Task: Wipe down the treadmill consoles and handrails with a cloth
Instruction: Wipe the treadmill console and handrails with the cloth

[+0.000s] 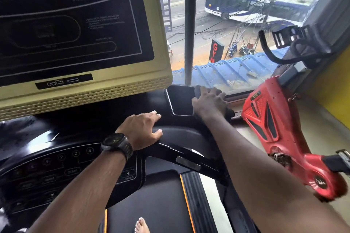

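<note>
Head: right hand (209, 101) (spread) on cloth (198, 89)

I log the black treadmill console (56, 134) as the carrier. Left grip (144, 128) rests on its curved front handrail (189, 155), fingers flat. At the right edge of the console's corner tray (180, 100) lies a dark cloth (198, 89), and the right grip (208, 100) presses on it, fingers spread. Treadmill belt (155, 204) below carries a bare foot (142, 225). Beige floor (310, 115) at right carries a red exercise bike (274, 123).
</note>
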Action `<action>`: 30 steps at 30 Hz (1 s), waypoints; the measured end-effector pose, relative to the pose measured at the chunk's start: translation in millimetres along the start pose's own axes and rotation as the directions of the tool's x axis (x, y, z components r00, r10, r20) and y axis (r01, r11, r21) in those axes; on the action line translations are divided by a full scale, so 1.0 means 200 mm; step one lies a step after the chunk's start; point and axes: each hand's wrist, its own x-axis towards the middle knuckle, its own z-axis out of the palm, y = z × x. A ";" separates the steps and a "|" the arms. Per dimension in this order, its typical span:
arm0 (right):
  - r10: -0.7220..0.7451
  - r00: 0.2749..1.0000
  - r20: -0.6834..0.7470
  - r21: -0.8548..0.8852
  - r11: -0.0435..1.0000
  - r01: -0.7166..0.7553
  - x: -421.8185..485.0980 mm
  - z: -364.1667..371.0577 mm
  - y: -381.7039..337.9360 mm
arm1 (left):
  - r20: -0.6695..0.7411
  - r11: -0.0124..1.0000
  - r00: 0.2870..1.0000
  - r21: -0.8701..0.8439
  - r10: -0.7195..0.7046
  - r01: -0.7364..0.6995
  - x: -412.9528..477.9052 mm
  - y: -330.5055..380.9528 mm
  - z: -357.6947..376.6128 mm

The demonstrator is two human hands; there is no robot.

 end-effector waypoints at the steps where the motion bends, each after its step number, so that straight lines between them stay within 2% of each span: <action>1: -0.097 0.995 -0.019 -0.049 0.994 0.096 -0.03 0.01 0.00 | 0.003 1.000 1.000 -0.004 0.001 -0.001 0.00 0.00 0.00; 3: -0.291 0.957 0.005 -0.070 0.954 0.291 -0.01 -0.01 0.01 | 0.005 1.000 1.000 -0.007 0.005 -0.005 0.00 0.00 0.00; 5: -0.340 0.936 0.093 -0.009 0.940 0.342 0.07 -0.05 0.03 | 0.001 1.000 1.000 -0.006 0.006 -0.006 0.00 0.00 0.00; 8: -0.096 0.991 0.093 0.113 0.990 0.086 0.10 -0.07 0.04 | 0.007 1.000 1.000 -0.015 0.000 0.000 0.00 0.00 0.00; 9: -0.039 0.997 0.065 0.082 0.996 0.033 0.05 -0.05 0.02 | 0.007 1.000 1.000 -0.017 -0.001 0.001 0.00 -0.01 0.00; 10: -0.043 0.999 0.025 0.023 0.999 0.042 -0.01 -0.03 0.01 | 0.006 1.000 1.000 -0.019 -0.001 0.001 0.00 -0.01 0.00; 12: -0.211 0.977 -0.042 -0.108 0.973 0.206 -0.13 0.02 -0.01 | 0.005 1.000 1.000 -0.022 0.003 -0.003 0.00 -0.01 0.00; 14: -0.370 0.927 -0.061 -0.148 0.922 0.358 -0.19 0.03 0.03 | 0.005 1.000 1.000 -0.023 0.004 -0.004 0.00 -0.01 0.00; 18: -0.464 0.886 -0.022 -0.100 0.882 0.460 -0.22 -0.02 0.11 | 0.003 1.000 1.000 -0.026 0.000 0.000 -0.01 0.00 0.00; 21: -0.515 0.851 -0.102 -0.058 0.857 0.512 -0.24 -0.02 0.09 | 0.006 1.000 1.000 -0.025 0.000 0.000 0.00 0.00 -0.01; 23: -0.471 0.865 -0.171 0.059 0.872 0.486 -0.22 -0.04 0.01 | 0.003 1.000 1.000 -0.019 -0.005 0.005 0.00 0.00 -0.01; 25: -0.385 0.910 -0.153 0.204 0.889 0.410 -0.17 -0.04 -0.11 | 0.002 1.000 1.000 -0.010 -0.015 0.015 -0.01 0.01 -0.01; 27: -0.295 0.955 -0.041 0.314 0.903 0.293 -0.12 -0.03 -0.23 | -0.003 1.000 1.000 0.000 -0.027 0.027 -0.01 0.01 -0.01; 30: -0.223 0.963 0.151 0.418 0.897 0.142 -0.04 0.01 -0.37 | -0.008 0.999 0.999 0.002 -0.046 0.046 -0.01 0.02 -0.02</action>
